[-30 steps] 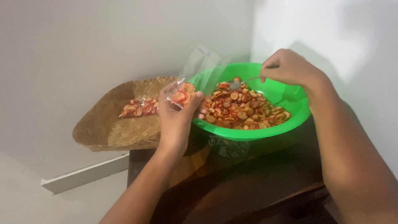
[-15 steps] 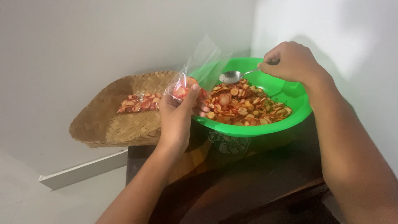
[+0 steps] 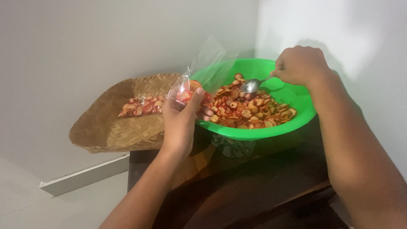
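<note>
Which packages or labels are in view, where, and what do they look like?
Clear plastic bag: held upright and open in the left hand at the near-left rim of the green bowl, partly filled with red-orange snack pieces.
Filled clear bag: lying flat inside the woven tray to the left, same red-orange pieces.
No labels, signs or screens visible.

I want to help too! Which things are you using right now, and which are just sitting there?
In use:
left hand holding the clear bag
right hand holding the spoon
green bowl of red snack chips

Just sitting:
woven basket
filled packet inside it
dark table
</note>
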